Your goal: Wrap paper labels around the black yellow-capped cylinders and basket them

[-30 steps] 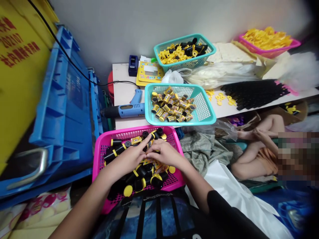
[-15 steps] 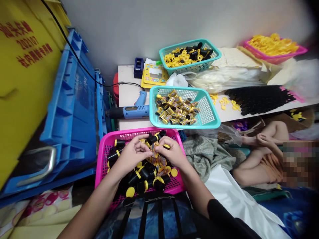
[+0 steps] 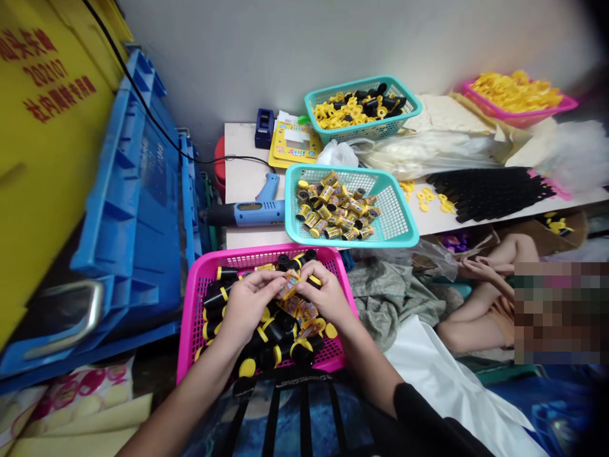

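Observation:
A pink basket point(image 3: 194, 298) rests on my lap, filled with several black tubes with yellow caps point(image 3: 216, 297) and small printed labels. My left hand point(image 3: 248, 303) and my right hand point(image 3: 324, 297) meet above it, both pinching one small yellow-orange printed label point(image 3: 289, 284) between their fingertips. More labels point(image 3: 307, 313) lie in the basket just under my hands. A teal basket point(image 3: 394, 219) on the table beyond holds several tubes wrapped in yellow labels point(image 3: 333, 209).
A blue heat gun point(image 3: 252, 211) lies left of the teal basket. Behind stand a second teal basket point(image 3: 364, 105) of yellow and black parts, a pink basket point(image 3: 518, 95) of yellow parts and black strips point(image 3: 495, 189). Blue crates point(image 3: 128, 209) lean at left. Another person's legs point(image 3: 480, 304) are at right.
My hands rose from the pile of tubes and came together, and they now pinch a printed label between them. The view shifted slightly.

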`<state>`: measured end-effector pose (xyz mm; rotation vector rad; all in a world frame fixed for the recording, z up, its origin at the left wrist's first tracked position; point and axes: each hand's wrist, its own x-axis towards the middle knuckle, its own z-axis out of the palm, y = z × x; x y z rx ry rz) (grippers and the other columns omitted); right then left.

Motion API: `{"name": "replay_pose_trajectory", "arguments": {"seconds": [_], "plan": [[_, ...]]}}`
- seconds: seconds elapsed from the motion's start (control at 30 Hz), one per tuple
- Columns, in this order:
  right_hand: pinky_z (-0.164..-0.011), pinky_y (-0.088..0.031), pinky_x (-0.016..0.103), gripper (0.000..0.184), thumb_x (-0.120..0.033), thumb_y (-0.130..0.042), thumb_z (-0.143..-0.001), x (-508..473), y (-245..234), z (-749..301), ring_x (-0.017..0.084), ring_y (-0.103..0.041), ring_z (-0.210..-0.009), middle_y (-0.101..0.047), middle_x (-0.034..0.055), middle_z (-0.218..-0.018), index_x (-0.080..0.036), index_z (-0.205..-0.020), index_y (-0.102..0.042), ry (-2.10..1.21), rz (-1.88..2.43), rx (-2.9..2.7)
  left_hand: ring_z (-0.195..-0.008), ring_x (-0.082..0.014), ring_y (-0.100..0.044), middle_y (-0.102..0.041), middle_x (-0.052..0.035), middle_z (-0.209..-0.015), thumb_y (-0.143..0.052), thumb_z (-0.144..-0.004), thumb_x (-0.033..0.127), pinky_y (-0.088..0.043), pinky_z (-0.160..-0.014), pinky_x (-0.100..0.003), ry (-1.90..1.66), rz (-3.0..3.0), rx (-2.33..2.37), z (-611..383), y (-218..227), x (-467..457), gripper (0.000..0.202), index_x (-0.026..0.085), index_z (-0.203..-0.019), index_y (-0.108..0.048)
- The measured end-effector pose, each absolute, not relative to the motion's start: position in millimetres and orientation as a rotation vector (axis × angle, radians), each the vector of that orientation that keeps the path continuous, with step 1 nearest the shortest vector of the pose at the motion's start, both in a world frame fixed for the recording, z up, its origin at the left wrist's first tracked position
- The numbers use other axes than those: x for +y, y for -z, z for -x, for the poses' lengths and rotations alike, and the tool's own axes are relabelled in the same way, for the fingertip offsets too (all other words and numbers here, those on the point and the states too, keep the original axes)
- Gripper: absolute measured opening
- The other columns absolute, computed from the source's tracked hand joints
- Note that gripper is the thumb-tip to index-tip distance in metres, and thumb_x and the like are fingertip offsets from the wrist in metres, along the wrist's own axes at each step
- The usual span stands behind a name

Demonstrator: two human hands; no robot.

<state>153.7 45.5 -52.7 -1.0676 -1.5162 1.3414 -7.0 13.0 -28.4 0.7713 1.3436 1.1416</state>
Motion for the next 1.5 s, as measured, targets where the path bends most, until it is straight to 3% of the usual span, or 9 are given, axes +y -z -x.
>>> {"name": "replay_pose_trajectory", "arguments": {"seconds": [0.13, 0.33, 0.6, 1.0, 1.07, 1.13, 1.23, 1.33, 1.5], "plan": [[-0.064, -0.045, 0.029, 0.023, -0.045, -0.048, -0.081, 50, 45, -167, 0.018, -0.053, -0.075, -0.053, 0.0034, -0.085, -0.023, -0.086, -0.047, -1.534, 1.051, -1.206, -0.074, -0.0202, -0.070, -0.076, -0.0036, -0.077, -0.071, -0.073, 0.035, -0.056, -0.073, -0.032, -1.140, -1.060, 1.537, 16, 28, 11, 0.016, 0.019, -0.076, -0.072], [-0.067, -0.051, 0.028, 0.033, -0.035, -0.071, -0.072, 56, 24, -182, 0.016, -0.058, -0.076, -0.062, 0.0037, -0.095, -0.024, -0.100, -0.057, -1.682, 0.964, -1.190, -0.086, -0.0217, -0.071, -0.077, -0.0043, -0.089, -0.067, -0.078, 0.031, -0.056, -0.082, -0.034, -1.145, -1.238, 1.557, 21, 27, 10, 0.013, 0.020, -0.078, -0.073], [-0.070, -0.051, 0.025, 0.029, -0.035, -0.079, -0.069, 58, 35, -180, 0.012, -0.062, -0.074, -0.067, 0.0007, -0.085, -0.022, -0.093, -0.071, -1.781, 0.916, -1.236, -0.091, -0.0217, -0.071, -0.077, -0.0050, -0.095, -0.064, -0.082, 0.032, -0.055, -0.087, -0.035, -1.163, -1.209, 1.506, 19, 22, 8, 0.015, 0.021, -0.079, -0.073], [-0.063, -0.051, 0.025, 0.023, -0.035, -0.078, -0.069, 44, 46, -164, 0.012, -0.061, -0.065, -0.068, 0.0002, -0.075, -0.020, -0.086, -0.071, -1.641, 1.100, -1.121, -0.093, -0.0216, -0.070, -0.076, -0.0045, -0.095, -0.062, -0.084, 0.029, -0.052, -0.092, -0.038, -1.229, -1.482, 1.533, 13, 23, 6, 0.014, 0.023, -0.080, -0.074], [-0.064, -0.051, 0.025, 0.024, -0.033, -0.077, -0.070, 40, 48, -161, 0.012, -0.061, -0.066, -0.067, -0.0005, -0.075, -0.020, -0.088, -0.070, -1.621, 1.071, -1.122, -0.094, -0.0221, -0.069, -0.075, -0.0058, -0.099, -0.065, -0.082, 0.031, -0.054, -0.088, -0.037, -1.244, -1.450, 1.557, 12, 27, 7, 0.015, 0.022, -0.090, -0.073], [-0.069, -0.051, 0.025, 0.025, -0.031, -0.078, -0.070, 36, 50, -158, 0.012, -0.063, -0.073, -0.067, -0.0005, -0.081, -0.022, -0.091, -0.067, -1.580, 1.015, -1.112, -0.088, -0.0218, -0.070, -0.074, -0.0071, -0.101, -0.069, -0.078, 0.034, -0.057, -0.076, -0.034, -1.233, -1.315, 1.523, 11, 29, 8, 0.027, 0.020, -0.101, -0.069], [-0.082, -0.050, 0.027, 0.031, -0.025, -0.079, -0.069, 33, 54, -153, 0.014, -0.064, -0.091, -0.066, 0.0005, -0.099, -0.025, -0.095, -0.061, -1.522, 0.920, -1.104, -0.067, -0.0164, -0.068, -0.073, -0.0041, -0.086, -0.074, -0.072, 0.035, -0.057, -0.059, -0.027, -1.157, -1.063, 1.389, 10, 28, 11, 0.035, 0.018, -0.101, -0.067], [-0.092, -0.047, 0.031, 0.035, -0.024, -0.081, -0.068, 33, 57, -149, 0.016, -0.061, -0.101, -0.064, 0.0010, -0.104, -0.026, -0.096, -0.058, -1.546, 0.821, -1.133, -0.059, -0.0107, -0.063, -0.069, 0.0009, -0.075, -0.082, -0.062, 0.028, -0.055, -0.059, -0.022, -1.112, -0.899, 1.287, 10, 24, 12, 0.033, 0.017, -0.091, -0.068], [-0.091, -0.046, 0.033, 0.042, -0.043, -0.081, -0.066, 33, 57, -145, 0.019, -0.059, -0.101, -0.063, 0.0028, -0.102, -0.025, -0.097, -0.059, -1.742, 0.716, -1.002, -0.070, -0.0120, -0.064, -0.068, 0.0004, -0.087, -0.085, -0.056, 0.023, -0.055, -0.063, -0.023, -1.077, -0.687, 1.146, 7, 20, 9, 0.034, 0.019, -0.086, -0.070]]}}
